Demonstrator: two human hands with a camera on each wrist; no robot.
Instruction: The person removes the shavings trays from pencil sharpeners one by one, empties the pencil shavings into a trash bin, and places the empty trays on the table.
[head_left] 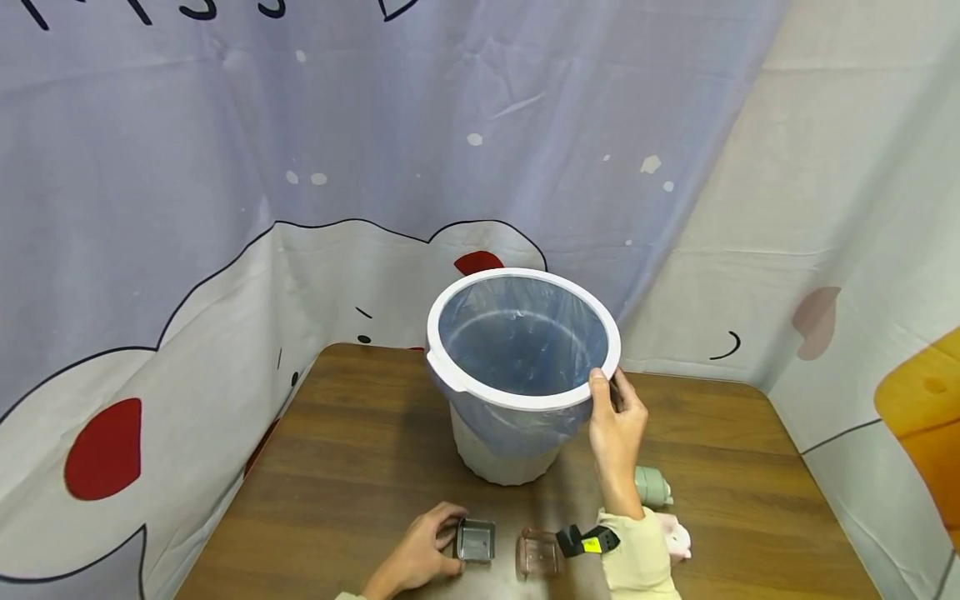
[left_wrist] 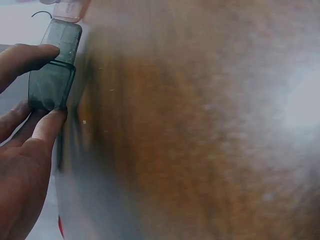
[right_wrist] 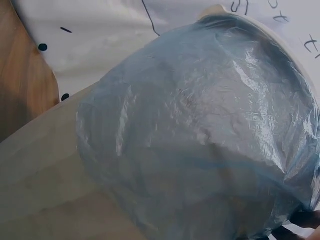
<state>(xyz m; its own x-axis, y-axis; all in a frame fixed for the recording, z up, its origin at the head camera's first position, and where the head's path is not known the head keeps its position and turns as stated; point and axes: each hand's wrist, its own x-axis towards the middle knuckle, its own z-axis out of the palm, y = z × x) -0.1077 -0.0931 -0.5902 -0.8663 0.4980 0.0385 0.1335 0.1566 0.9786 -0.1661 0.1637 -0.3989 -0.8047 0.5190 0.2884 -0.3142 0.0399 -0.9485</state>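
A white trash bin [head_left: 498, 462] stands on the wooden table, lined with a translucent bluish trash bag [right_wrist: 190, 120] that folds out beneath its white rim [head_left: 525, 400]. My right hand [head_left: 618, 425] grips the rim at the near right, thumb on top and fingers outside; in the right wrist view only its fingertips [right_wrist: 306, 220] show at the lower right corner. Nearer the table's front, my left hand [head_left: 422, 550] holds a small see-through grey plastic box [left_wrist: 52, 85] between thumb and fingers. Beside that box lies a similar pinkish see-through box [head_left: 538, 553].
A green roll-shaped object [head_left: 653, 487] and a pink-and-white item [head_left: 675, 537] lie right of my right forearm, partly hidden by it. A printed curtain [head_left: 360, 125] hangs behind and beside the wooden table [head_left: 360, 450]. My right wrist carries a black strap [head_left: 588, 540].
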